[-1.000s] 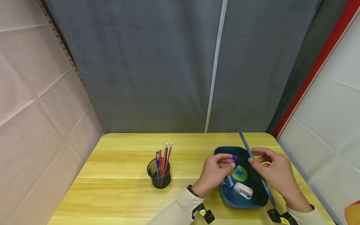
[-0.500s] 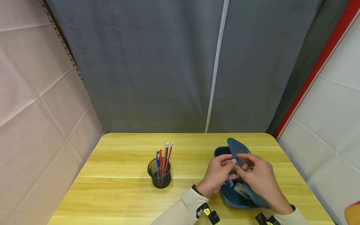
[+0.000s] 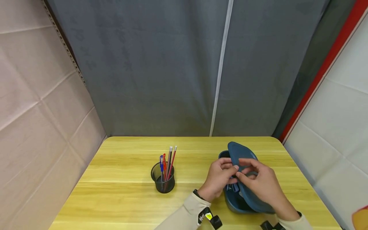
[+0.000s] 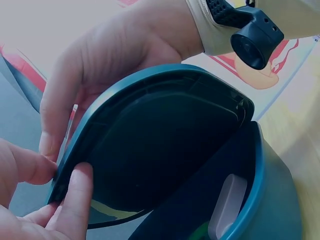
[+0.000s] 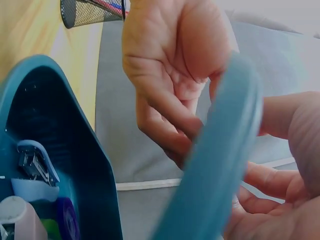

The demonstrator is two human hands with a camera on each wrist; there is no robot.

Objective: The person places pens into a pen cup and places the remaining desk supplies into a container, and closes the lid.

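Observation:
A dark blue lid (image 3: 241, 154) is tilted over a blue box (image 3: 236, 206), covering much of its right side. My left hand (image 3: 217, 179) pinches the lid's edge, thumb on the inner face in the left wrist view. From the other side, my right hand (image 3: 264, 182) grips the same edge, its fingertips close to the left ones. Inside the box are a white stapler (image 4: 229, 205), a light-blue piece (image 5: 45, 165) with a dark mechanism, and a purple ring-shaped roll (image 5: 67, 222). A bit of green shows beside that roll; the lid hides the rest.
Left of the hands, a black mesh cup (image 3: 163, 185) holds several pens and pencils. The wooden table (image 3: 123, 175) ends at a grey curtain (image 3: 158, 80) behind and a white side panel (image 3: 339, 134) on the right.
The lid, seen edge-on at the box's right, has swung left and tilted down over the box. My right hand has moved left with it; my left hand has come onto its edge.

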